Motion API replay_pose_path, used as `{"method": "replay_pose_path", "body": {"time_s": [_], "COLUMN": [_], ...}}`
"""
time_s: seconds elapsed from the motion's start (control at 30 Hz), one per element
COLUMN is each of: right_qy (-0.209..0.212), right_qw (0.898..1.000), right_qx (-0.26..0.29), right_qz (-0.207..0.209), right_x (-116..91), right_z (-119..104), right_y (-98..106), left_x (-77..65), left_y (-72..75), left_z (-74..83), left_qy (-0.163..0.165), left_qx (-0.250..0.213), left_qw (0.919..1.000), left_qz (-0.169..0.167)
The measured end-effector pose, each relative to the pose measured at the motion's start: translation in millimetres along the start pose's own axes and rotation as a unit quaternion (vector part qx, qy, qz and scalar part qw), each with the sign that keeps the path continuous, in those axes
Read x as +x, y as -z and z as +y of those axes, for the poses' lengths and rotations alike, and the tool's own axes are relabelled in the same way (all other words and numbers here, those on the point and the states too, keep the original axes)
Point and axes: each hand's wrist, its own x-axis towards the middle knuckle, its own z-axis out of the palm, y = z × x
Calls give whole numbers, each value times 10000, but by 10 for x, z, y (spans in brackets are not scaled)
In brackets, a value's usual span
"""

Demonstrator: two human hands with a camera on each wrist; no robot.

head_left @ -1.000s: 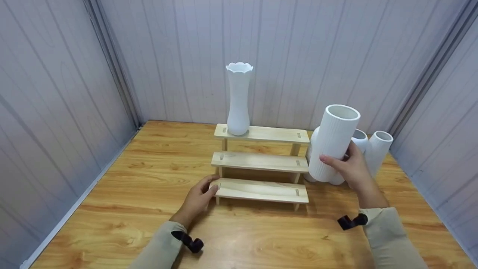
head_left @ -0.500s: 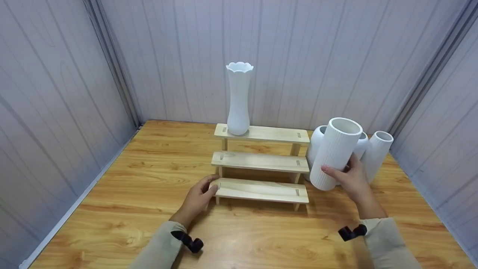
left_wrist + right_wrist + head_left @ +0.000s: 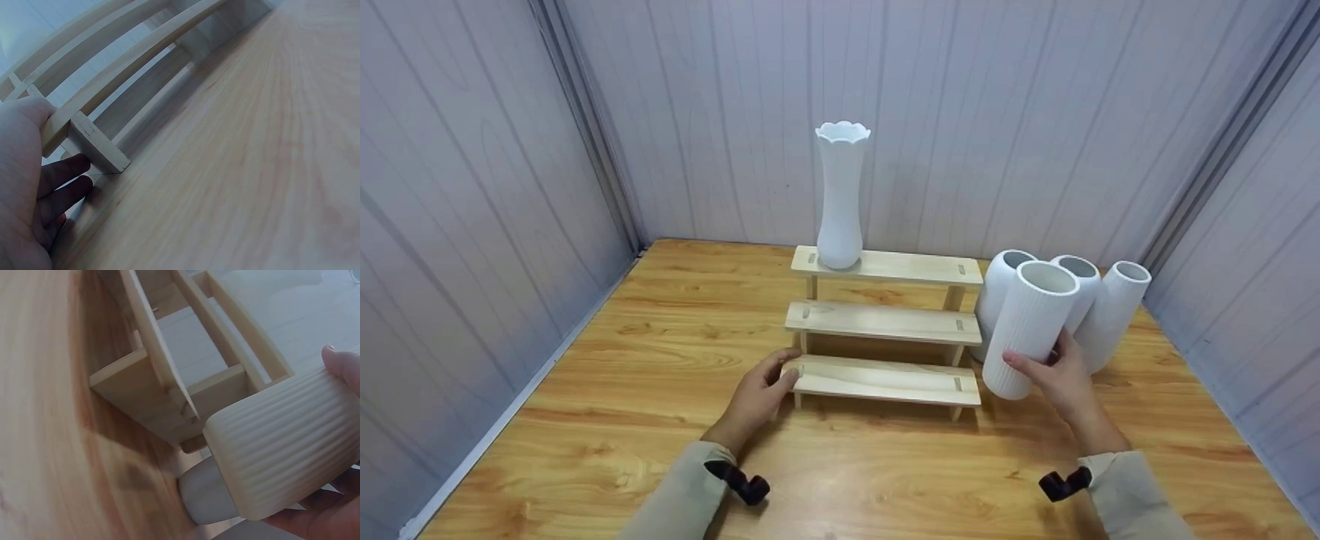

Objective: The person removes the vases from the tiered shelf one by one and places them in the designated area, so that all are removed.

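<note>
A white ribbed cylindrical vase (image 3: 1030,330) is in my right hand (image 3: 1065,382), thumb on its near side and fingers behind. It leans a little, mouth up, beyond the right end of a three-step wooden display stand (image 3: 877,380). In the right wrist view the base of the ribbed vase (image 3: 287,439) hangs above the table, close by the stand's end panel (image 3: 140,391). My left hand (image 3: 757,394) grips the left end of the lowest step; in the left wrist view its fingers (image 3: 64,194) curl beside the leg. A tall scalloped-rim vase (image 3: 840,195) stands on the top step's left.
Behind the held vase, several more white vases stand on the wooden table (image 3: 660,420): a rounded one (image 3: 996,296), another behind it (image 3: 1087,289) and a tapered one (image 3: 1114,319) at the right. Panelled walls (image 3: 735,112) enclose the table at the back and sides.
My right hand has lowered the ribbed vase and drawn it toward me, uncovering more of the vases behind. My left hand stays on the stand.
</note>
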Motion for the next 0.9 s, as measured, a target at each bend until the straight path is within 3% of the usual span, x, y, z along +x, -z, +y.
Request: {"method": "replay_pose_path", "body": {"time_s": [0.13, 0.4, 0.9], "right_qy": [-74, 161, -58], "right_qw": [10000, 9990, 9991], "right_qx": [-8, -292, -46], "right_qz": [-6, 286, 423], "right_x": [-14, -62, -33], "right_z": [67, 248, 438], "right_y": [-4, -84, -153], "left_x": [0, -9, 6], "left_y": [-6, -1, -5], "left_z": [1, 12, 21], "left_qy": [27, -124, 82], "left_qx": [12, -47, -18], "left_qw": [10000, 9999, 10000], "left_qz": [28, -39, 1]}}
